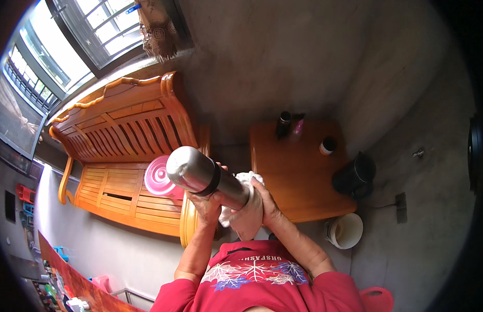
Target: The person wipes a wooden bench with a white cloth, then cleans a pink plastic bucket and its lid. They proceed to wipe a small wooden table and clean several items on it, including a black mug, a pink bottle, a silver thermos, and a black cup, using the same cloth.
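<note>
A steel thermos flask with a rounded cap and a dark band below it is held up tilted in front of my chest, its cap end toward the upper left. My left hand is wrapped round it near the dark band. Around the lower end of the flask my right hand presses a white cloth, which hangs down in folds. The base of the flask is hidden by the cloth and my right hand.
Behind the flask stands a wooden bench with a pink lidded container. A wooden table at the right bears a dark bottle, a pink bottle, a cup and a black kettle. A white bucket is beside it.
</note>
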`<state>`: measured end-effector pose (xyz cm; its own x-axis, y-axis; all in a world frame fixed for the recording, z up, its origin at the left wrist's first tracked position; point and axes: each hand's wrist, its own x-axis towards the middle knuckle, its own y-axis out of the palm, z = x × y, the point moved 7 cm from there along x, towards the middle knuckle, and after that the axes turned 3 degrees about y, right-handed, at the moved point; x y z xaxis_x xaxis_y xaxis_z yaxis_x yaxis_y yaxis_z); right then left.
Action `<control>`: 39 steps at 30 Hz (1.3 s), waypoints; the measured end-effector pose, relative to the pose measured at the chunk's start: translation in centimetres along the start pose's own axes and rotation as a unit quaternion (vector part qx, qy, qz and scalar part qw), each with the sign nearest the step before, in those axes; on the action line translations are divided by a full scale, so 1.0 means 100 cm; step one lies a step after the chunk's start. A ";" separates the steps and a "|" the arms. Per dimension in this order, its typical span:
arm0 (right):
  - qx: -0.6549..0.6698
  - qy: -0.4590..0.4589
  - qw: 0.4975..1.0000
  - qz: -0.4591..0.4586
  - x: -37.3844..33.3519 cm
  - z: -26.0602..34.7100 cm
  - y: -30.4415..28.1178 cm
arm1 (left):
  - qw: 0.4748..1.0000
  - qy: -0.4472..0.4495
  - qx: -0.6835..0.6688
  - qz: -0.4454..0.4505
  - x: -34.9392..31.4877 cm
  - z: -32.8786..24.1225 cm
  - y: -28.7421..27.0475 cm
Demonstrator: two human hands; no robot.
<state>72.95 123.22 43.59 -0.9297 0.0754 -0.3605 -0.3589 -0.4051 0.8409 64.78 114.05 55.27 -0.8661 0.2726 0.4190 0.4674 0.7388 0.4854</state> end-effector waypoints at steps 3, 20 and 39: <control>0.069 0.012 0.997 -0.009 -0.006 -0.010 -0.005 | 0.999 0.033 0.014 -0.006 0.005 -0.001 0.002; -0.601 -0.413 0.650 -0.213 -0.044 0.039 0.015 | 0.984 -0.082 0.154 0.045 -0.028 0.044 -0.001; -0.328 -0.194 0.897 -0.222 -0.010 0.038 -0.093 | 0.979 -0.118 0.139 0.088 -0.033 0.094 0.017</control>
<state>76.89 130.35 37.66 -0.7119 0.6221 -0.3260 -0.6932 -0.6967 0.1843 66.78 120.23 47.53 -0.8083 0.5216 0.2731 0.5755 0.7979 0.1795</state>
